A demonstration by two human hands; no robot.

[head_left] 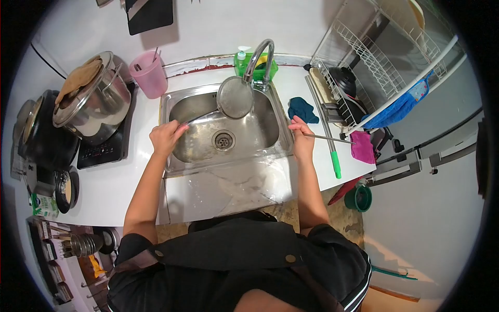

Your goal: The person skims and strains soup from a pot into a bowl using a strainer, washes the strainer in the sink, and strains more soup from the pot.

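My left hand [167, 136] is closed around the handle of a round fine-mesh strainer [235, 98]. The strainer is held over the steel sink [179, 151], just below the curved faucet [270, 57]. At the sink's right edge, my right hand [301, 136] grips a thin metal rod [330, 139] that points right; its kind does not show. Close to that hand, a dark teal cloth [303, 110] lies crumpled on the counter.
Left of the sink stand a pink cup [149, 75] and a large steel pot [99, 104] on an induction cooker [104, 153]. A green caddy [267, 70] sits behind the faucet. To the right are a green-ended pole [336, 164], a dish rack [364, 62] and a pink cloth [363, 148].
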